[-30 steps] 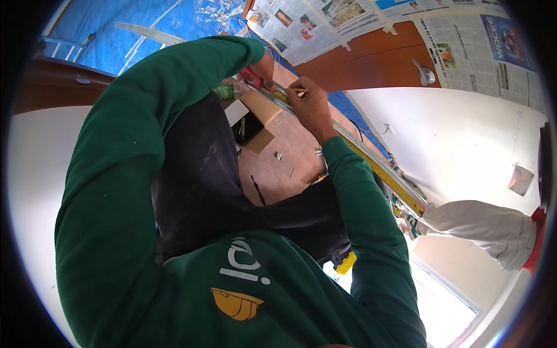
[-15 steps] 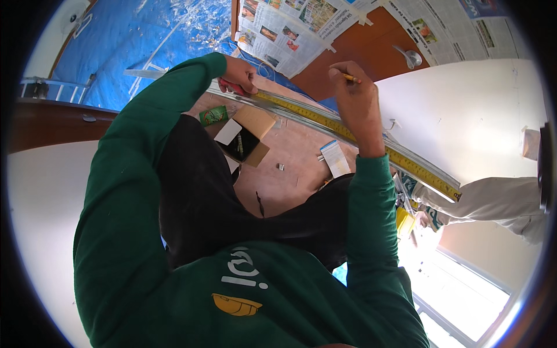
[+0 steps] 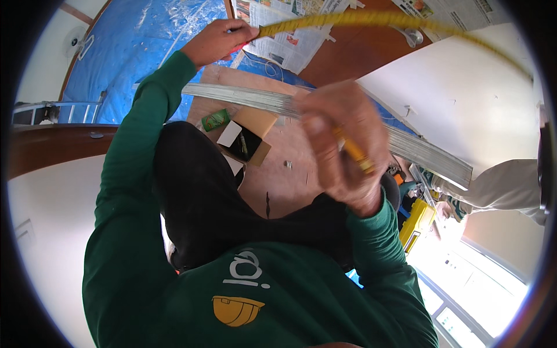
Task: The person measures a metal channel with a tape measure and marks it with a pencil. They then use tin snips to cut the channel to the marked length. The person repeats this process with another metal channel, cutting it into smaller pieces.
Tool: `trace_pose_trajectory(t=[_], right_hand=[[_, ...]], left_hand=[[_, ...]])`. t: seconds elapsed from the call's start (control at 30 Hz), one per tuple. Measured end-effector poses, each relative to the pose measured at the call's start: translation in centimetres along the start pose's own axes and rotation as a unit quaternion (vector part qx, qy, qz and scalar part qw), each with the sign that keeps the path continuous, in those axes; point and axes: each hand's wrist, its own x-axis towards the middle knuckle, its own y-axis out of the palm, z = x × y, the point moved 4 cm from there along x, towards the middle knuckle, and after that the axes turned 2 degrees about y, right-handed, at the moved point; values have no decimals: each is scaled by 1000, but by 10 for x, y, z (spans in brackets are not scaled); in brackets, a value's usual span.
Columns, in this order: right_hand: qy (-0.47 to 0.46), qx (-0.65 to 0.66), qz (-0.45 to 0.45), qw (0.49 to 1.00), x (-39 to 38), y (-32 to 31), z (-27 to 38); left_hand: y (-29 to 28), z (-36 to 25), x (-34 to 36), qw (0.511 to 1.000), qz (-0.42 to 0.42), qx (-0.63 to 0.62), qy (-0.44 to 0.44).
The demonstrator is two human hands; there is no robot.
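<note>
My left hand (image 3: 217,43), raised at the upper left, is closed round a tape measure; a bit of its red case shows by the fingers. From there the yellow blade (image 3: 348,18) arches to the right, above and apart from the metal. Long silvery metal profiles (image 3: 432,153) lie crosswise in front of me. My right hand (image 3: 348,145), blurred by motion, holds a yellow pencil (image 3: 355,153) and covers the middle of the profiles. I cannot tell if it touches them. My knees are bent beneath the profiles.
On the floor are an open cardboard box (image 3: 255,124), a green package (image 3: 215,120) and a yellow toolbox (image 3: 416,223). Another person's trousered leg (image 3: 493,188) is at the right. Blue sheeting (image 3: 133,52) covers the far left; newspaper (image 3: 278,35) partly covers a brown panel.
My left hand has risen with the tape measure, lifting its blade off the metal profiles into an arch. My right hand has come nearer and lower, the pencil still in it.
</note>
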Motion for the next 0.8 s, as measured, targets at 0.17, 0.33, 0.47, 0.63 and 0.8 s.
trace_pose_trajectory(t=[0.17, 0.33, 0.47, 0.63, 0.8], right_hand=[[184, -28, 305, 934, -49, 24, 0], [325, -165, 502, 785, -107, 23, 0], [398, -42, 501, 767, -124, 32, 0], [488, -2, 370, 790, -133, 34, 15], [542, 60, 184, 818, -157, -32, 86]], left_hand=[[36, -53, -47, 992, -75, -94, -24], [57, -70, -74, 987, -138, 13, 79], [74, -64, -92, 987, -120, 58, 95], [81, -50, -140, 990, -132, -3, 43], [35, -73, -239, 981, -151, -42, -116]])
